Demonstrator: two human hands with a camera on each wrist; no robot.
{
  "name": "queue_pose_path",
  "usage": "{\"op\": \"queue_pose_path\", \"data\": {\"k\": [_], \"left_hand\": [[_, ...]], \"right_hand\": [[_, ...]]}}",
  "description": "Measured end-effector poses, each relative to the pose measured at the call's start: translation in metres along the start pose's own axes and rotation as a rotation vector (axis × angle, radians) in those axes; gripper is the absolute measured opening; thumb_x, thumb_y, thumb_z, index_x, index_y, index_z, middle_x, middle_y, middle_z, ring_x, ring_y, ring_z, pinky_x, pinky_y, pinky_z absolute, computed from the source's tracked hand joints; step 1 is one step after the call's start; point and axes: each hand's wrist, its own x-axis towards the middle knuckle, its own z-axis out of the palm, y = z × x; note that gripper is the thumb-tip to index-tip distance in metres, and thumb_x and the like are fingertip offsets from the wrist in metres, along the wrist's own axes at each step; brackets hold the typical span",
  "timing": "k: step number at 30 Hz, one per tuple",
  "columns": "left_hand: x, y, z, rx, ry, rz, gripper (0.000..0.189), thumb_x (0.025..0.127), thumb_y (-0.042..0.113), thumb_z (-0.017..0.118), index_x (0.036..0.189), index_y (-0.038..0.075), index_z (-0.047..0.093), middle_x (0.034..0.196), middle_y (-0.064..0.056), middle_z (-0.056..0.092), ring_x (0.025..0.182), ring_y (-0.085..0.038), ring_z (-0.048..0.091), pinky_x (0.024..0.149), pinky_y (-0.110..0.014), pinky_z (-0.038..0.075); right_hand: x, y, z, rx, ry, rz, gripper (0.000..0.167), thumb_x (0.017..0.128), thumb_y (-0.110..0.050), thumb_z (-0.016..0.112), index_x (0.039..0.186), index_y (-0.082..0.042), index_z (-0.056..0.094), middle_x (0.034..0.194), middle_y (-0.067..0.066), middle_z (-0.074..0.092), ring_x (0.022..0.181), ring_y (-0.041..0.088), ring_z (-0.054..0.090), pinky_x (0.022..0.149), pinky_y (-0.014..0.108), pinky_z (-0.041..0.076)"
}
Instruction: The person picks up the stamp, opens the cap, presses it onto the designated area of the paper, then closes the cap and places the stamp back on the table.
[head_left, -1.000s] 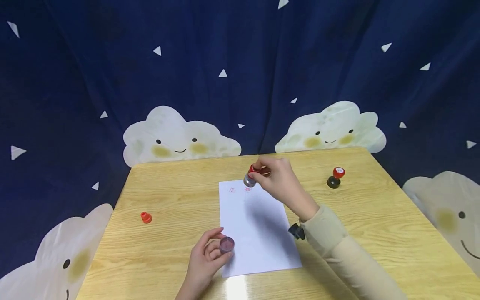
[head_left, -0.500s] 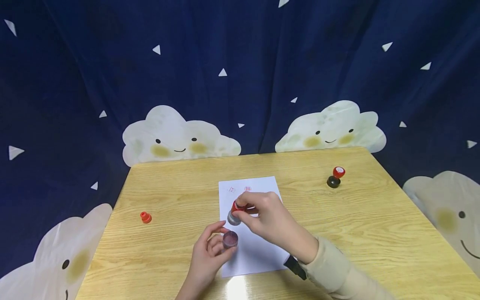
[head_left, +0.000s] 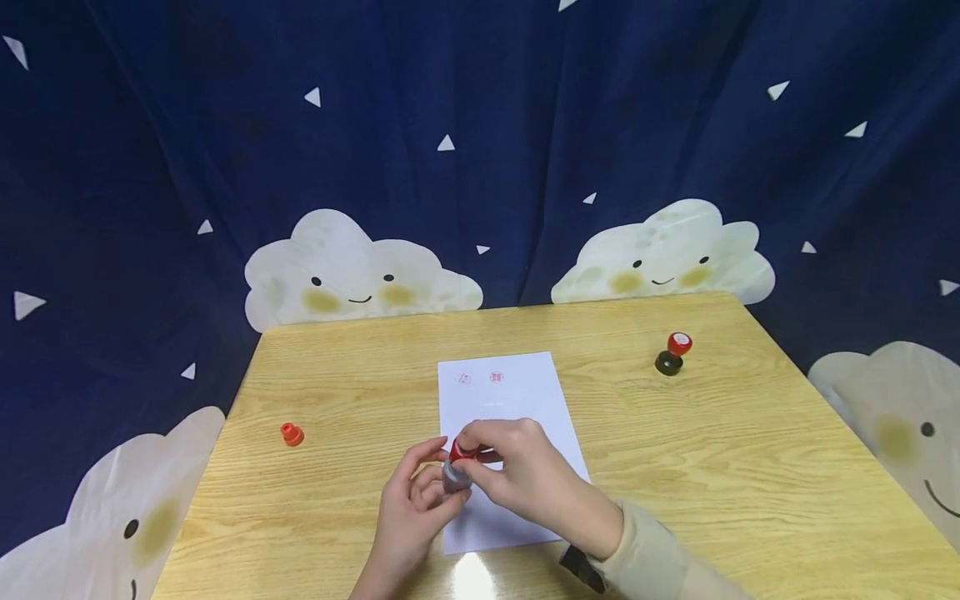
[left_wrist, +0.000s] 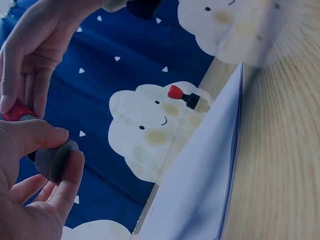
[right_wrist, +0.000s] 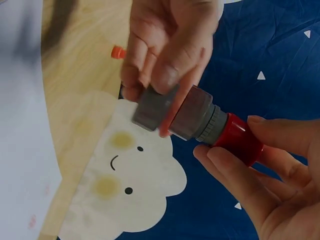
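Observation:
My right hand (head_left: 528,467) pinches a round stamp by its red handle (right_wrist: 239,140), the grey base towards my left hand (head_left: 408,504). Between the left thumb and fingers is a translucent round cap (left_wrist: 54,161), its mouth facing the stamp. In the head view the stamp (head_left: 459,460) meets the cap over the paper's near left part; blur in the right wrist view hides whether it sits inside. Under both hands lies white paper (head_left: 525,396), with one red round imprint (head_left: 497,377) and a fainter red mark (head_left: 464,378) near its far edge.
Another stamp (head_left: 669,361), red-topped with a black base, stands upright at the back right of the wooden table (head_left: 360,375). A small orange-red knob-like piece (head_left: 292,434) lies at left. A dark blue curtain (head_left: 405,100) with clouds hangs behind.
My right hand has brought the stamp from the paper's far edge down and left to the cap. The left hand has stayed nearly in place, holding the cap.

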Motion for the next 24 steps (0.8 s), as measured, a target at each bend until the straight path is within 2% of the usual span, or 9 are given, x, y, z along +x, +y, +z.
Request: {"op": "queue_pose_path", "data": {"k": [4,9,17,21,24], "left_hand": [[0.0001,0.0013,0.0006,0.003,-0.009,0.027,0.069,0.072,-0.019,0.074,0.134,-0.002,0.050,0.117,-0.021,0.048,0.089,-0.015,0.068,0.074,-0.025,0.059],[-0.0004,0.0005,0.0021,0.006,-0.025,0.087,0.066,0.073,-0.020,0.074,0.132,-0.010,0.048,0.116,-0.021,0.047,0.092,-0.014,0.067,0.076,-0.025,0.059],[-0.0023,0.0015,0.0015,0.033,-0.025,0.096,0.065,0.073,-0.019,0.074,0.132,-0.006,0.051,0.116,-0.018,0.050,0.091,-0.011,0.066,0.077,-0.025,0.059],[-0.0021,0.0020,0.0018,0.053,-0.028,0.149,0.064,0.073,-0.019,0.075,0.131,-0.006,0.051,0.115,-0.019,0.052,0.089,-0.011,0.066,0.077,-0.026,0.059],[-0.0017,0.0021,0.0024,0.059,-0.028,0.220,0.063,0.073,-0.021,0.074,0.130,-0.009,0.051,0.112,-0.020,0.055,0.088,-0.011,0.066,0.077,-0.027,0.059]], "right_hand": [[-0.0012,0.0013,0.0024,0.000,0.007,-0.007,0.018,0.081,0.009,0.075,0.085,-0.006,0.066,0.086,0.002,0.071,0.082,0.008,0.069,0.073,0.012,0.055],[-0.0022,0.0021,0.0033,-0.016,0.018,-0.014,0.020,0.079,0.009,0.076,0.083,-0.007,0.065,0.085,0.001,0.071,0.082,0.008,0.069,0.074,0.013,0.055],[-0.0043,0.0047,0.0049,-0.065,-0.011,-0.021,0.019,0.080,0.008,0.075,0.083,-0.008,0.066,0.083,-0.002,0.071,0.080,0.005,0.067,0.071,0.016,0.057],[-0.0065,0.0054,0.0068,-0.062,-0.008,-0.010,0.020,0.080,0.008,0.075,0.084,-0.008,0.065,0.085,-0.001,0.071,0.082,0.006,0.068,0.071,0.015,0.056],[-0.0084,0.0051,0.0081,-0.054,0.010,-0.002,0.021,0.080,0.007,0.075,0.085,-0.009,0.063,0.087,-0.001,0.071,0.083,0.005,0.067,0.071,0.014,0.056]]}}
